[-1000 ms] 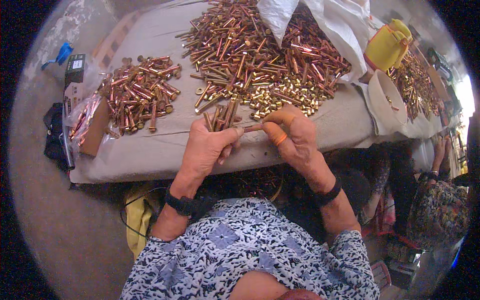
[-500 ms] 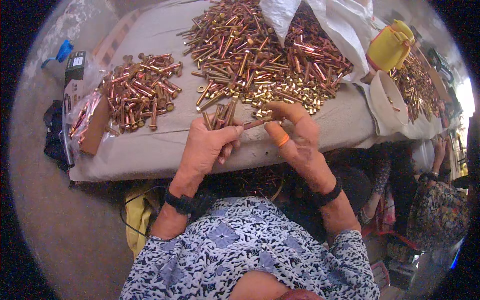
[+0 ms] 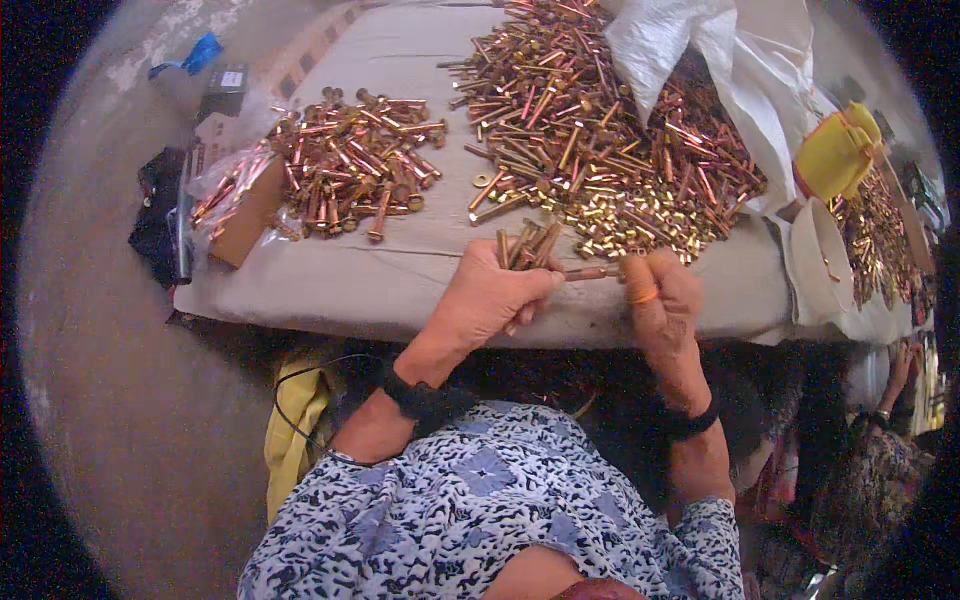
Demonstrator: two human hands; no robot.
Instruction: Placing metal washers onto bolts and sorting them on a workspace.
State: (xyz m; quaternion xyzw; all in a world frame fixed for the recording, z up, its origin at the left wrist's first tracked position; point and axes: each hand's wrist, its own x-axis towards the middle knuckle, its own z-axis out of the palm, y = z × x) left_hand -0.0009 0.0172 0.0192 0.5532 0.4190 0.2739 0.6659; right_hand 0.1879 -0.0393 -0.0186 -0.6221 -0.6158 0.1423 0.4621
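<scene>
My left hand [image 3: 492, 298] is closed round several brass-coloured bolts [image 3: 530, 246], which stick up from the fist. One more bolt [image 3: 586, 273] lies sideways between its thumb and forefinger, pointing right. At that bolt's far end, the fingers of my right hand [image 3: 662, 305] are pinched together; whether a small part is under the fingertips is hidden. An orange band [image 3: 645, 297] circles one right finger. Just beyond the hands lie a heap of small golden nuts or sleeves [image 3: 640, 222] and a large heap of loose bolts [image 3: 550, 110].
A smaller heap of bolts [image 3: 350, 165] lies on the left of the covered table [image 3: 420, 290], by a cardboard box [image 3: 247, 215] with plastic wrap. A white sack [image 3: 655, 45] drapes over the large heap. On the right are a white tub [image 3: 822, 250] and a yellow container [image 3: 838, 152].
My right fingers have closed from a loose, spread pose onto the sideways bolt's end. Both hands and the table appear farther right and lower or higher in part, as the view has shifted.
</scene>
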